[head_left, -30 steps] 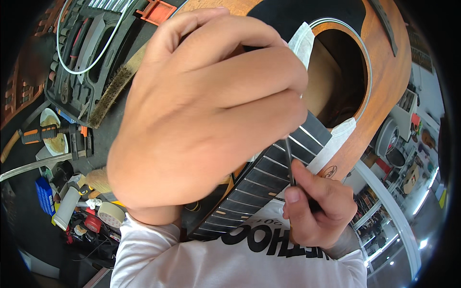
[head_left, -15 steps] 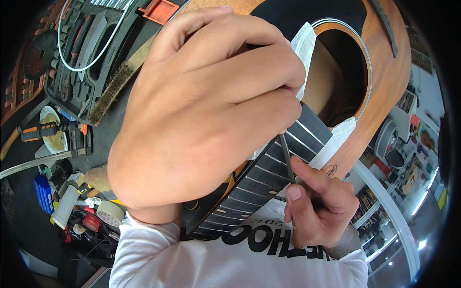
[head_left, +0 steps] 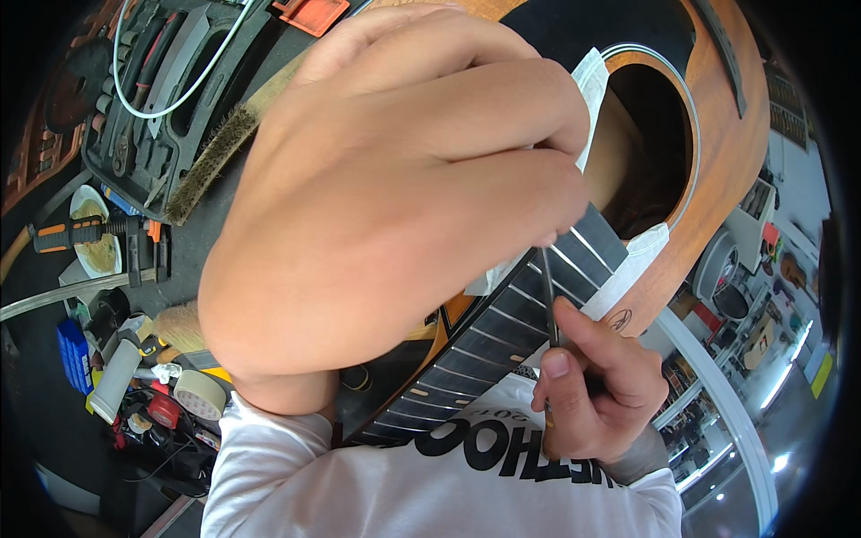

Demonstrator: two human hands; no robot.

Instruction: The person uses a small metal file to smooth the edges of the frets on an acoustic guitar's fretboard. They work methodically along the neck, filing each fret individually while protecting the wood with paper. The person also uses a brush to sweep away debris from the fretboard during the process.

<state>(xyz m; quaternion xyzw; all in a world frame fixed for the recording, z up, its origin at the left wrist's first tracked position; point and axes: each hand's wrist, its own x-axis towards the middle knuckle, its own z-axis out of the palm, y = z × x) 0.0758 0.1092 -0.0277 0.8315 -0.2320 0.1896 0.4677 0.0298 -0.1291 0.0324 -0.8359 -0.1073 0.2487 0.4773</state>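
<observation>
An acoustic guitar (head_left: 731, 134) lies before me, its neck running toward my lower left. Across its dark fretboard (head_left: 489, 345) run bright metal frets. My left hand (head_left: 395, 197), large and close to the camera, reaches over the guitar with curled fingers. Its fingertips meet the far end of a slim metal file (head_left: 550, 291) over the frets near the soundhole (head_left: 650, 143). My right hand (head_left: 605, 386) grips the file's near end between thumb and fingers beside the fretboard. White masking tape (head_left: 641, 255) lines the fretboard's sides. The left palm side is hidden.
On the dark bench at left lie an open tool case (head_left: 134, 117), a bristle brush (head_left: 211, 161), a clamp (head_left: 85, 235) and a tape roll (head_left: 199, 394). An orange tray (head_left: 312, 13) is at the top. A dark strip (head_left: 717, 54) rests on the guitar body.
Both ends of the view's contents shift slightly. My left hand and the file's far end have moved a little to the right, and the file stands more upright in view. Both hands keep their grip.
</observation>
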